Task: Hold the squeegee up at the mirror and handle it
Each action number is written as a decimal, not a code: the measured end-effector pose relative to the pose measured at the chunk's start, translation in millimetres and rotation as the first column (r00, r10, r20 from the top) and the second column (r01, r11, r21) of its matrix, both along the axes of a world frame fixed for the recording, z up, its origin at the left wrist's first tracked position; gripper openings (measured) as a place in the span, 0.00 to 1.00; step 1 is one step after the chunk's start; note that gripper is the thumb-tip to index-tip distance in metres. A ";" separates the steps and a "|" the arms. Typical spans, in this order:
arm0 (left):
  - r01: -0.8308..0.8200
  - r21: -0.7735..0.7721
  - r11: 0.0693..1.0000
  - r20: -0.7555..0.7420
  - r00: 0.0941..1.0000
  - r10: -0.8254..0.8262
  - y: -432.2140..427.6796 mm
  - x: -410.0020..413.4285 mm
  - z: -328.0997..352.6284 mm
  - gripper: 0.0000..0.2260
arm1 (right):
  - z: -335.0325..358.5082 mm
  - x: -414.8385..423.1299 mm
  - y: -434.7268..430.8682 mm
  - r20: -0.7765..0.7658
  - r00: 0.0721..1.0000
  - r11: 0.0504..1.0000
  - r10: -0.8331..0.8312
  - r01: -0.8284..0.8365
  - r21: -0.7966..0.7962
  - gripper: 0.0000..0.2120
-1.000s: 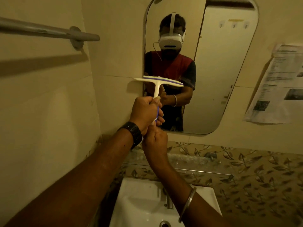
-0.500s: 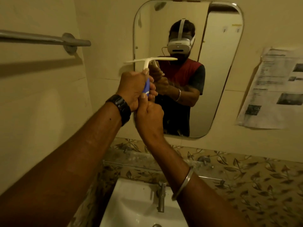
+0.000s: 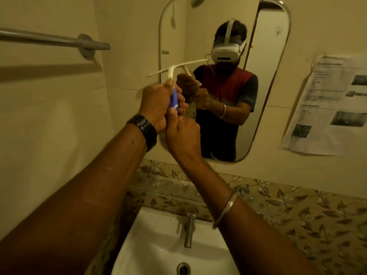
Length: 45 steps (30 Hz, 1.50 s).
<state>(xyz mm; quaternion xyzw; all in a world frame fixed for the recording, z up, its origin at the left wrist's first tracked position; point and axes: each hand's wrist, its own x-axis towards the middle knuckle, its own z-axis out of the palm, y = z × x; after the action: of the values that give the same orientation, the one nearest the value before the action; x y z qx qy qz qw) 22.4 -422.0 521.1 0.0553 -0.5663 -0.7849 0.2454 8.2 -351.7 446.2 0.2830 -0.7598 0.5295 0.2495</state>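
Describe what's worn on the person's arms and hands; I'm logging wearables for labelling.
Both forearms are bare, with no sleeves in view. The left wrist carries a black link-band wristwatch. The right forearm carries a plain silver metal bangle. The left hand and right hand are ungloved.

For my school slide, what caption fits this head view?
Both hands, left above right, grip a squeegee before the mirror.

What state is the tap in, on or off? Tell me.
Off, as far as shows: no water runs from the tap into the sink, whose basin looks dry. Its handle position cannot be told.
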 end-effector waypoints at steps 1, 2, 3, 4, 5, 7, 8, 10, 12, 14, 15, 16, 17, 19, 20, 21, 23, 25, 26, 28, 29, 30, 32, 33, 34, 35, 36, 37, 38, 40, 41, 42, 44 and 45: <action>-0.004 0.022 1.000 -0.003 1.000 0.004 0.5 -2.3 5.4 0.15 | 6.7 -5.4 -0.3 -0.001 1.000 1.000 -0.010 0.010 0.021 0.28; -0.008 0.038 0.999 0.000 1.000 0.008 0.9 -5.7 6.6 0.15 | 9.1 -10.5 0.1 0.009 1.000 0.999 -0.024 0.024 0.039 0.28; -0.010 0.047 0.999 0.008 1.000 0.010 1.7 -9.4 4.5 0.15 | 8.1 -14.6 2.2 0.020 0.999 0.997 -0.045 0.044 0.058 0.28; -0.009 0.055 0.998 0.016 1.000 0.008 3.6 -12.9 0.0 0.15 | 3.6 -17.7 5.4 0.025 0.997 0.995 -0.067 0.065 0.078 0.28; 0.001 0.066 0.998 0.024 1.000 -0.002 6.5 -15.6 -6.3 0.15 | -3.0 -19.4 9.9 0.022 0.996 0.992 -0.082 0.079 0.095 0.29; 0.029 0.092 0.995 0.047 0.998 -0.034 14.3 -20.2 -22.3 0.15 | -21.3 -19.9 20.7 0.024 0.995 0.988 -0.095 0.092 0.124 0.29; 0.040 0.106 0.994 0.062 0.997 -0.047 19.5 -21.3 -31.8 0.15 | -32.2 -19.3 26.8 0.027 0.995 0.986 -0.099 0.094 0.138 0.28; 0.058 0.126 0.990 0.094 0.993 -0.071 31.9 -22.6 -53.3 0.15 | -57.3 -18.8 40.1 0.036 0.994 0.984 -0.101 0.094 0.152 0.28; 0.068 0.105 0.992 0.148 0.985 -0.084 45.1 -22.4 -75.7 0.17 | -83.0 -16.9 54.3 0.072 0.993 0.984 -0.095 0.082 0.159 0.27; 0.080 0.085 0.993 0.186 0.978 -0.095 54.6 -20.2 -91.8 0.17 | -98.7 -12.4 65.8 0.101 0.991 0.983 -0.090 0.072 0.171 0.26; 0.087 0.091 0.992 0.182 0.978 -0.103 56.6 -19.0 -94.4 0.18 | -99.5 -10.5 69.6 0.102 0.992 0.983 -0.080 0.062 0.172 0.27; 0.093 0.099 0.991 0.159 0.981 -0.108 57.4 -17.8 -92.3 0.18 | -95.6 -10.2 71.2 0.091 0.994 0.985 -0.067 0.051 0.167 0.28; 0.092 0.105 0.990 0.123 0.987 -0.105 56.9 -17.4 -86.2 0.17 | -86.8 -10.5 71.4 0.070 0.996 0.986 -0.051 0.039 0.161 0.29; 0.074 0.131 0.989 0.040 0.996 -0.080 54.8 -17.9 -64.5 0.17 | -60.9 -15.5 68.2 0.002 0.999 0.987 -0.037 0.037 0.158 0.31; 0.061 0.148 0.987 0.006 0.998 -0.062 53.6 -18.8 -53.0 0.17 | -46.7 -19.2 66.7 -0.028 0.999 0.985 -0.038 0.042 0.165 0.32; 0.044 0.158 0.986 -0.019 0.999 -0.042 52.1 -20.7 -43.6 0.17 | -34.4 -23.2 65.8 -0.047 0.998 0.983 -0.039 0.047 0.175 0.31; 0.016 0.152 0.988 -0.040 0.999 -0.010 52.1 -25.6 -33.0 0.16 | -19.3 -30.1 68.7 -0.062 0.997 0.979 -0.045 0.056 0.198 0.29; 0.015 0.149 0.989 -0.032 0.999 -0.010 58.6 -32.5 -35.3 0.16 | -21.0 -37.8 77.1 -0.054 0.997 0.973 -0.056 0.067 0.219 0.28; 0.025 0.156 0.987 -0.024 0.999 -0.022 64.9 -35.7 -39.7 0.16 | -27.0 -41.7 82.7 -0.049 0.996 0.971 -0.069 0.078 0.227 0.29; 0.041 0.165 0.985 -0.003 0.999 -0.041 81.3 -41.2 -52.8 0.17 | -46.8 -48.1 96.5 -0.052 0.994 0.964 -0.093 0.103 0.245 0.29; 0.046 0.157 0.986 0.009 0.999 -0.048 89.6 -43.3 -61.4 0.17 | -58.9 -50.1 104.3 -0.052 0.994 0.961 -0.098 0.108 0.253 0.29; 0.046 0.140 0.989 0.020 0.999 -0.049 97.6 -45.3 -71.2 0.17 | -70.8 -50.7 112.4 -0.046 0.994 0.961 -0.099 0.108 0.256 0.28; 0.029 0.083 0.996 0.045 0.998 -0.032 111.2 -48.7 -90.4 0.17 | -90.7 -47.9 127.5 -0.018 0.995 0.966 -0.102 0.103 0.235 0.26; 0.024 0.063 0.998 0.057 0.998 -0.028 116.9 -49.0 -99.0 0.17 | -99.0 -45.6 133.5 0.003 0.995 0.971 -0.102 0.099 0.218 0.26; 0.030 0.055 0.998 0.066 0.997 -0.033 121.8 -48.7 -106.0 0.17 | -105.4 -43.0 138.7 0.028 0.995 0.975 -0.098 0.091 0.204 0.27; 0.040 0.046 0.998 0.074 0.996 -0.044 125.9 -47.3 -110.7 0.17 | -110.0 -40.2 142.4 0.055 0.994 0.977 -0.095 0.082 0.195 0.27; 0.053 0.037 0.998 0.080 0.995 -0.056 128.6 -45.5 -113.8 0.17 | -112.6 -37.1 145.0 0.079 0.993 0.979 -0.093 0.077 0.191 0.27; 0.063 0.028 0.998 0.081 0.995 -0.065 130.3 -43.0 -114.0 0.17 | -112.4 -33.5 146.7 0.091 0.992 0.980 -0.089 0.071 0.184 0.28; 0.068 0.024 0.997 0.073 0.995 -0.069 130.4 -41.2 -111.7 0.17 | -108.8 -29.8 147.4 0.087 0.993 0.984 -0.076 0.061 0.166 0.28; 0.075 0.024 0.997 0.032 0.997 -0.075 128.4 -39.3 -96.0 0.17 | -89.2 -24.3 146.9 0.049 0.998 0.994 -0.033 0.028 0.110 0.28; 0.081 0.028 0.996 0.002 0.997 -0.081 127.1 -40.2 -83.3 0.17 | -75.0 -24.1 145.0 0.023 1.000 0.996 -0.015 0.013 0.083 0.27; 0.090 0.036 0.995 -0.024 0.996 -0.090 125.3 -42.9 -68.9 0.17 | -60.0 -26.2 142.2 0.000 1.000 0.998 -0.007 0.007 0.057 0.27; 0.082 0.040 0.996 -0.046 0.996 -0.080 122.4 -48.4 -41.2 0.17 | -31.4 -32.2 136.1 -0.012 1.000 1.000 -0.009 0.010 0.011 0.27; 0.061 0.029 0.998 -0.044 0.997 -0.060 121.3 -51.0 -31.0 0.17 | -22.1 -35.0 133.7 -0.011 1.000 1.000 -0.016 0.016 -0.006 0.27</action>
<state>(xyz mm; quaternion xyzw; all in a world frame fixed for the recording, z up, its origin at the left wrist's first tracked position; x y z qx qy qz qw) -28.6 -300.7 490.1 0.0246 -0.5504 -0.8014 0.2329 -26.8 -218.0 424.1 0.2792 -0.7589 0.5284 0.2585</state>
